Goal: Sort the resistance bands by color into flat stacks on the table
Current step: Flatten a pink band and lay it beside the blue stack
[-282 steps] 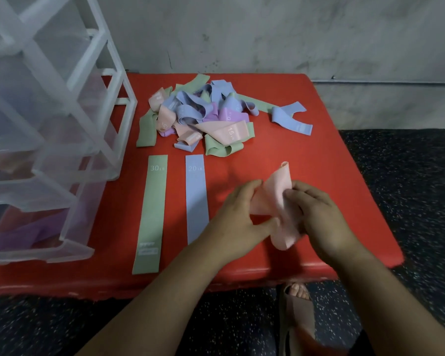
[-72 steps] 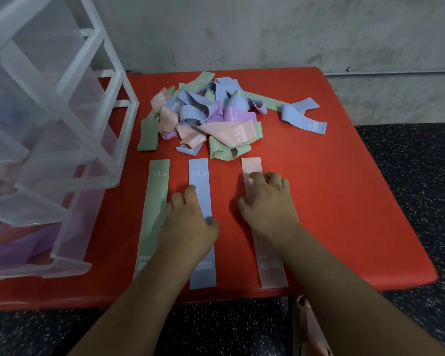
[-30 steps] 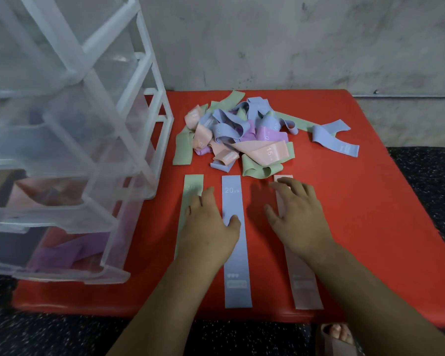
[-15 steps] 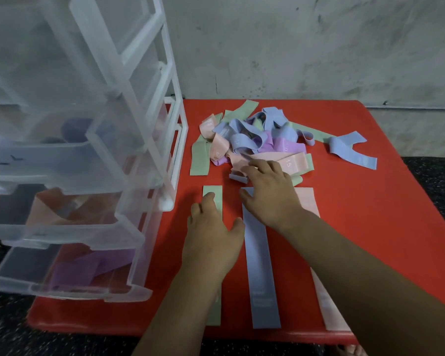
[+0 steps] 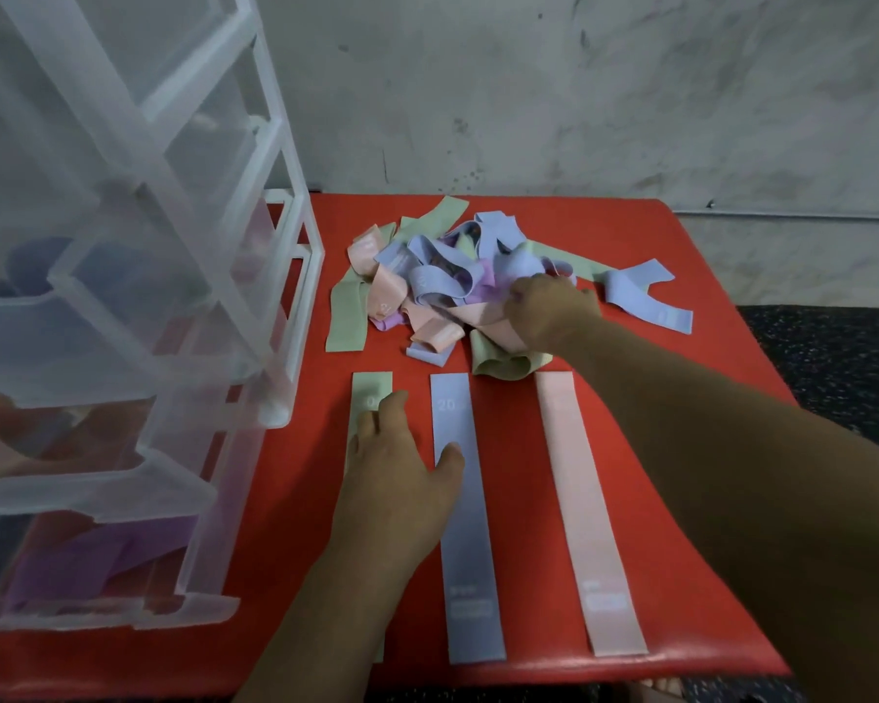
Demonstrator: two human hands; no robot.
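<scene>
Pile of bands [image 5: 442,286]: green, blue, pink and purple resistance bands lie all mixed up at the far side of the counter.
Green band [image 5: 371,390]: lies flat and straight, on the left of a row of three. Most of it is hidden under the left hand and arm.
Blue band [image 5: 470,540]: lies flat in the middle of the row, just beside the green one. It has "20" on its far end.
Pink band [image 5: 587,515]: lies flat on the right of the row, a little apart from the blue one. Its far end is just beside the pile.
Left hand [image 5: 397,474]: rests flat on the green band with straight fingers. It holds nothing. The thumb touches the edge of the blue band.
Right hand [image 5: 549,312]: reaches onto the right side of the pile with bent fingers. It is blurry, so I cannot tell if it has hold of a band.
Lone blue band [image 5: 645,299]: lies twisted on the counter, to the right of the pile.
Counter [image 5: 681,398]: red.
Drawer box [image 5: 148,296]: see-through plastic, stands on the left of the counter. Something purple [image 5: 97,550] lies in its bottom drawer.
Wall [image 5: 579,93]: grey, behind the counter.
</scene>
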